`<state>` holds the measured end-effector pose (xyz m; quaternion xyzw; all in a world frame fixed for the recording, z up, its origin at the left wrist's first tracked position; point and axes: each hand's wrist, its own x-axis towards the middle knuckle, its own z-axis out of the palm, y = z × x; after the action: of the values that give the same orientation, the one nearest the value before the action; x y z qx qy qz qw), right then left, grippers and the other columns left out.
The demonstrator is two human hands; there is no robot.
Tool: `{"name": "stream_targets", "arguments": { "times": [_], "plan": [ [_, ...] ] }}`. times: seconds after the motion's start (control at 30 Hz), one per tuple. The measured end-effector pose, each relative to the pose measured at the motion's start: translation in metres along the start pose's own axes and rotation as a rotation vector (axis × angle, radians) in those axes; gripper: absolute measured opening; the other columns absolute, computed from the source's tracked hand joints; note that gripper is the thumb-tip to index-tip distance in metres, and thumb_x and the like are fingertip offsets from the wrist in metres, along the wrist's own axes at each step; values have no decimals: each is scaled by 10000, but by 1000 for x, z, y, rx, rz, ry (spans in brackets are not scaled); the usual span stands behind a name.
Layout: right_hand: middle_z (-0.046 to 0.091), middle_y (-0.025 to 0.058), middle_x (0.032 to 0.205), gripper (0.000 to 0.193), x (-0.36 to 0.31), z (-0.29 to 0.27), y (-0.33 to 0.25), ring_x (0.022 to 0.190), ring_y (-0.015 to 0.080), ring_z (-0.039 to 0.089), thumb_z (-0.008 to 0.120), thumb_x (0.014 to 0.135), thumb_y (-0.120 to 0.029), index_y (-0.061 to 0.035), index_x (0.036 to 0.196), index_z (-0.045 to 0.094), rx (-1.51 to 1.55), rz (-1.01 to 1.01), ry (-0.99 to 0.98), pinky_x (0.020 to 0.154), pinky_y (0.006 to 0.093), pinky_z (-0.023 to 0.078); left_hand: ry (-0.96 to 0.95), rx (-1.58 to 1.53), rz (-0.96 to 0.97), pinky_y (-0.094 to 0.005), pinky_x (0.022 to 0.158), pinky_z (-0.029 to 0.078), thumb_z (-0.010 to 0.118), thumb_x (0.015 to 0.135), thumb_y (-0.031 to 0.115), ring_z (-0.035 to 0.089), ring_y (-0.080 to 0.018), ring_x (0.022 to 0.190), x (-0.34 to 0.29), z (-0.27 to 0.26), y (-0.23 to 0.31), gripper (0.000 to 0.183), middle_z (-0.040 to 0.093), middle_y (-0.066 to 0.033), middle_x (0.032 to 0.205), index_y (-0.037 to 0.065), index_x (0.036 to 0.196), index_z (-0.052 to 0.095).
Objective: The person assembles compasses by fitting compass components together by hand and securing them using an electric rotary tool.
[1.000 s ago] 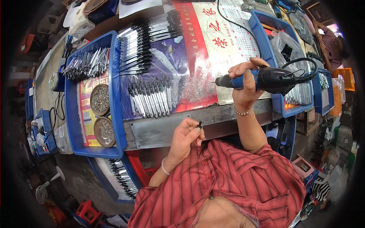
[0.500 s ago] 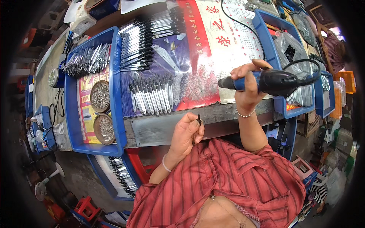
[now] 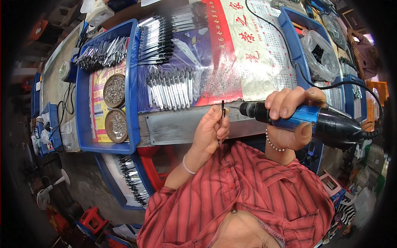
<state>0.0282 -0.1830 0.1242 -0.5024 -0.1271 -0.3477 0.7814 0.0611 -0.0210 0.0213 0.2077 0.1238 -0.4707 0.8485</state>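
Note:
My right hand [image 3: 291,118] is wrapped round a blue-and-black corded electric screwdriver [image 3: 304,119]. Its thin bit points left and ends just short of my left hand [image 3: 211,129]. There, thumb and fingers pinch a slim black stick-shaped part [image 3: 223,108], held upright, with its lower portion partly hidden by the fingers. Both hands are raised at the bench's near edge, in front of the striped shirt. Left of them on the bench lies a row of slim silver pen-like pieces with black ends [image 3: 170,89]. A thicker stack of similar pieces [image 3: 155,40] lies behind.
A blue tray [image 3: 134,82] at left holds more pen-like pieces and two round dishes [image 3: 114,91] of tiny metal parts. At right, another blue bin [image 3: 291,31] contains a plastic bag. The tool's black cord [image 3: 326,87] loops across the bench. A red stool [image 3: 155,159] stands below.
The screwdriver has moved down and right and is turned so its bit faces the black part. My left hand has risen slightly, bringing the part up. The view has shifted a little.

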Motion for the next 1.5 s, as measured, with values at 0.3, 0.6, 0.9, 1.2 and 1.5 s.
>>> {"name": "stream_targets", "arguments": {
  "times": [0.3,0.6,0.9,1.2,1.5],
  "plan": [
    [532,89,737,567,-11,12,-7,626,194,555,719,780,-279,-64,1167,364,13,67,-48,675,364,471,-44,20,-15,-197,384,317,449,963,291,400,-62,429,-10,-2,-3,300,562,-50,704,15,1035,541],
    [500,48,677,542,-18,26,-12,547,170,514,691,792,-367,-81,1113,361,-108,64,25,609,328,456,-9,98,16,-209,389,315,450,958,268,400,-76,443,-18,6,-7,258,516,-24,679,29,1020,522],
    [534,79,723,516,-22,20,-14,632,183,559,705,800,-246,-54,1121,350,21,-26,-55,653,357,490,-32,92,48,-217,449,335,483,949,291,419,-88,497,-20,8,-11,240,508,-13,701,57,993,512],
    [529,70,696,519,-20,21,-24,608,181,561,710,796,-242,-45,1112,349,6,-63,-10,630,341,492,-38,134,66,-238,510,350,592,877,351,397,-94,561,-19,7,-12,294,423,23,693,84,986,533],
    [527,73,690,507,-28,19,-31,603,173,552,711,794,-252,-46,1092,358,-38,-31,29,635,338,490,-165,-25,13,-227,532,338,604,866,342,393,-97,582,-24,-4,-16,317,437,10,735,62,992,524]
  ]
}}
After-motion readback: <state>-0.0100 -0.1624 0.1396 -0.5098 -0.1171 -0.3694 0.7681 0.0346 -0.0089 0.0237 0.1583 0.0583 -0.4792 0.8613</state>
